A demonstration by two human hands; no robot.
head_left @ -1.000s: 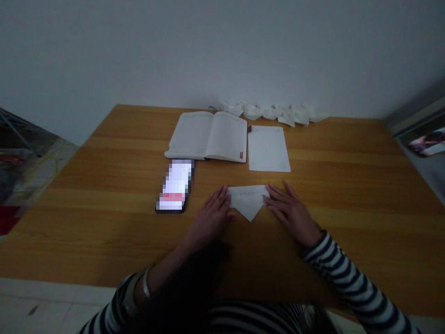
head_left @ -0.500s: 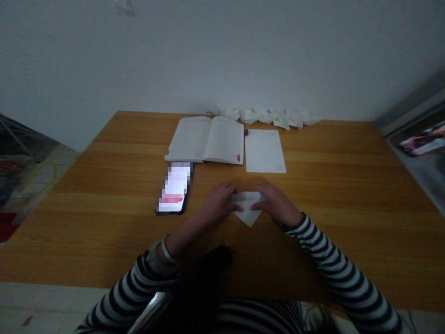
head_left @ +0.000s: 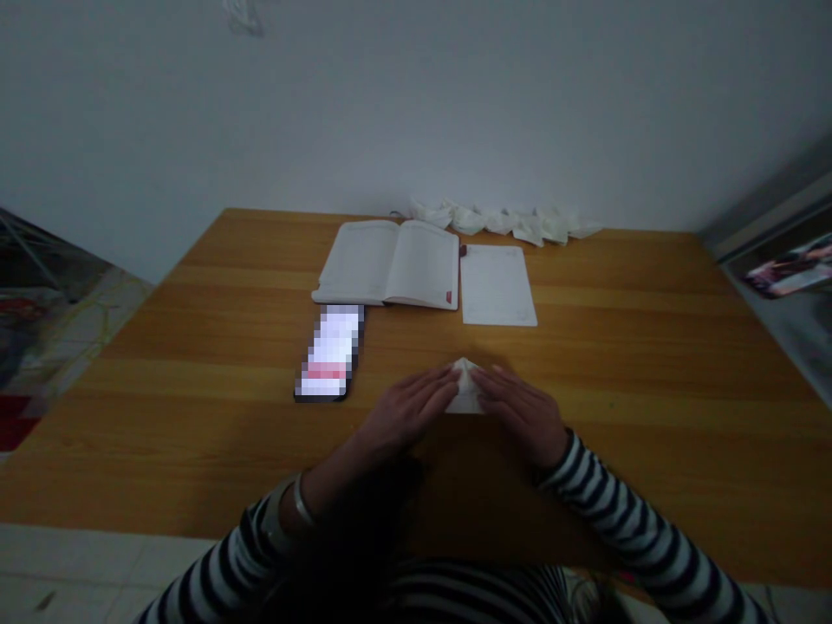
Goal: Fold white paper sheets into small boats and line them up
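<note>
A small folded white paper (head_left: 465, 392) lies on the wooden table (head_left: 650, 364) in front of me, its point facing away. My left hand (head_left: 406, 411) lies flat on its left side, fingers stretched toward the tip. Over the right side rests my right hand (head_left: 520, 412), also flat with fingers extended. Both hands press the paper down and hide most of it. Both sleeves are striped, and a bangle sits on my left wrist.
A lit phone (head_left: 329, 353) lies left of my hands. Behind it are an open notebook (head_left: 390, 263) and a loose white sheet (head_left: 497, 285). Several folded paper pieces (head_left: 503, 220) line the table's far edge by the wall.
The paper's outer corners have been folded inward; the wide shape with its point toward me is now a narrow one pointing away. Both hands moved together over it and flattened.
</note>
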